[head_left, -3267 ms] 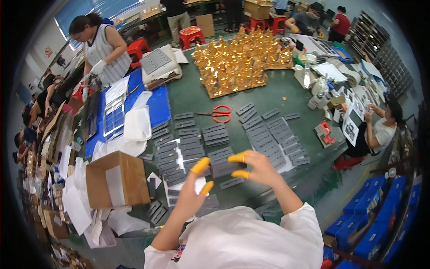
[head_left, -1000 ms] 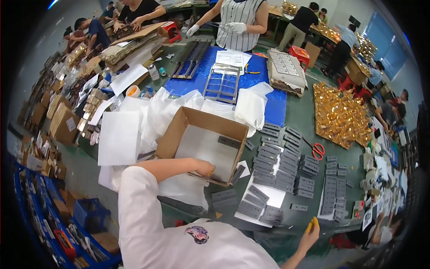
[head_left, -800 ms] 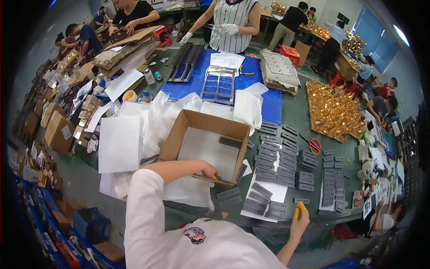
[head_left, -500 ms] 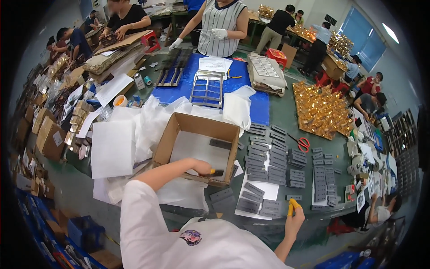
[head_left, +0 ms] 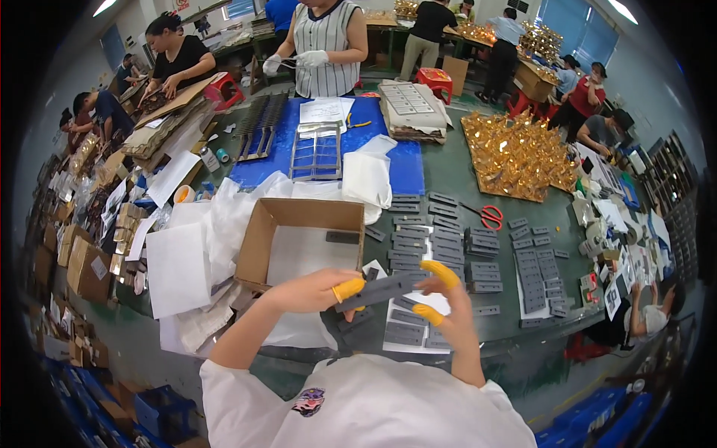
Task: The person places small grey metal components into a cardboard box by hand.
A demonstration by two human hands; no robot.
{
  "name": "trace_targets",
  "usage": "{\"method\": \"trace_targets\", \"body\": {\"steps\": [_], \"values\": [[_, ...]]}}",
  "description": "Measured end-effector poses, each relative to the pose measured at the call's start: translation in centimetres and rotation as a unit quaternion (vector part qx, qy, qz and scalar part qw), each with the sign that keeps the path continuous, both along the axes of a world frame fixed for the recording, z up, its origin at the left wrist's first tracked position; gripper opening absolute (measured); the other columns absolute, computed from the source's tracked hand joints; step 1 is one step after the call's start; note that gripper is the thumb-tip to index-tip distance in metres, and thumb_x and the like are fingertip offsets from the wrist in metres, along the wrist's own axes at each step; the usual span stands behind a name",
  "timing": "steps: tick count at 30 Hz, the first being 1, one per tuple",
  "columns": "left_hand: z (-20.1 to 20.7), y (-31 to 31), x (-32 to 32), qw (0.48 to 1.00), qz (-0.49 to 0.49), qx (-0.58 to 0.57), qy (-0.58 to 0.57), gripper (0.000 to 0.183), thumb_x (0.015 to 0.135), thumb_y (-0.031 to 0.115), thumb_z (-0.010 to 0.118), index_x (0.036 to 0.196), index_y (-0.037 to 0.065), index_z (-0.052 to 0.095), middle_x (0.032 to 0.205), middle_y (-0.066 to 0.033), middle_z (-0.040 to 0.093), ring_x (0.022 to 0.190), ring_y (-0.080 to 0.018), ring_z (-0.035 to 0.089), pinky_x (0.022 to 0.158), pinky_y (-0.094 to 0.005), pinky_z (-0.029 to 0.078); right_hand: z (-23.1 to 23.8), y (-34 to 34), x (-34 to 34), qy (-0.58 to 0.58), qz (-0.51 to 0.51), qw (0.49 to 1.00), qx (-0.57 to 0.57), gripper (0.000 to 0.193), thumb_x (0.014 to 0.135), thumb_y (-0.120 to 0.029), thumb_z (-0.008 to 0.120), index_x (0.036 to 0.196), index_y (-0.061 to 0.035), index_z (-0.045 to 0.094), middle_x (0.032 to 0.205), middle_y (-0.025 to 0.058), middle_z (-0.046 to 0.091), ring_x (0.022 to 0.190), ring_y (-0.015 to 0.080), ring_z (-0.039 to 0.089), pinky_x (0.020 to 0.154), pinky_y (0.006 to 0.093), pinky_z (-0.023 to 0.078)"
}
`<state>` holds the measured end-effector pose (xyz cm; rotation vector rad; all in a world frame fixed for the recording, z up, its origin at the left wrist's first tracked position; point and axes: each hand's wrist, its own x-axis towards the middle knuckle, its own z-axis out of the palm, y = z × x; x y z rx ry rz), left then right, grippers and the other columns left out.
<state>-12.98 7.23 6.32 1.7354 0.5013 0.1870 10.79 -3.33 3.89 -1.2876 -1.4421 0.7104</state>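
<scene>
My left hand [head_left: 317,290] is closed on the left end of a dark grey slotted block [head_left: 381,290], held tilted in front of the cardboard box [head_left: 254,246]. Its thumb wears a yellow finger cot. By the block's right end is my right hand [head_left: 452,310], its thumb and forefinger, both in yellow cots, spread apart. Whether any of its fingers touch the block I cannot tell. Inside the box another grey block [head_left: 342,237] lies on a pale sheet. Rows of similar grey blocks [head_left: 447,250] cover the table to the right, some on white paper.
White wrapping sheets [head_left: 179,269] lie left of the box. Red-handled scissors [head_left: 491,217] rest beyond the blocks. Farther back are a blue mat [head_left: 403,168], a metal rack [head_left: 316,153] and a board of gold-coloured parts [head_left: 515,160]. A person in white gloves [head_left: 312,58] stands opposite.
My left hand has come up out of the box with a grey block. My right hand has moved from the table's near edge up and left to the block's end.
</scene>
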Motion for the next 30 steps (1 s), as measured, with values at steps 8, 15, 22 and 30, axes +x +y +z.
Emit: {"method": "trace_targets", "body": {"steps": [8, 15, 22, 30], "values": [[-0.4, -2.2, 4.1, 0.996, 0.046, -0.081, 0.001, 0.052, 0.095, 0.04, 0.022, 0.089, 0.001, 0.055, 0.076, -0.0055, 0.056, 0.067, -0.0133, 0.054, 0.065, -0.025, 0.041, -2.7, 0.6, 2.7, 0.138, 0.114, 0.984, -0.02, 0.051, 0.064, -0.013, 0.075, 0.11, -0.0048, 0.055, 0.101, 0.007, 0.058, 0.091, 0.0164, 0.056, 0.08, 0.0278, 0.045], [-2.4, -4.5, 7.8, 0.942, 0.128, -0.273, -0.146, 0.066, 0.09, 0.056, 0.017, 0.112, 0.001, 0.046, 0.076, -0.0089, 0.056, 0.058, -0.0151, 0.054, 0.064, -0.0261, 0.044, -3.4, 0.0, 5.9, 0.2, 0.034, 0.979, 0.01, 0.047, 0.065, -0.01, 0.074, 0.108, -0.0028, 0.055, 0.102, 0.0072, 0.058, 0.095, 0.0173, 0.056, 0.083, 0.0289, 0.045], [-3.2, -6.9, 11.7, 0.926, 0.233, -0.215, -0.205, 0.073, 0.086, 0.059, 0.027, 0.125, -0.002, 0.034, 0.094, -0.0132, 0.055, 0.067, -0.0215, 0.057, 0.06, -0.0333, 0.047, -4.6, -0.6, 8.3, 0.237, 0.038, 0.971, -0.005, 0.056, 0.062, -0.005, 0.076, 0.112, 0.0023, 0.052, 0.104, 0.01, 0.057, 0.097, 0.0191, 0.055, 0.085, 0.0294, 0.043], [-4.0, -7.3, 13.4, 0.904, 0.255, -0.251, -0.233, 0.074, 0.086, 0.06, 0.026, 0.129, 0.0, 0.031, 0.099, -0.0102, 0.054, 0.076, -0.0182, 0.055, 0.068, -0.0304, 0.045, -5.0, -0.4, 9.7, 0.217, 0.017, 0.976, 0.002, 0.052, 0.064, -0.009, 0.075, 0.111, -0.0019, 0.055, 0.103, 0.0076, 0.06, 0.094, 0.0165, 0.056, 0.082, 0.0269, 0.042]]}}
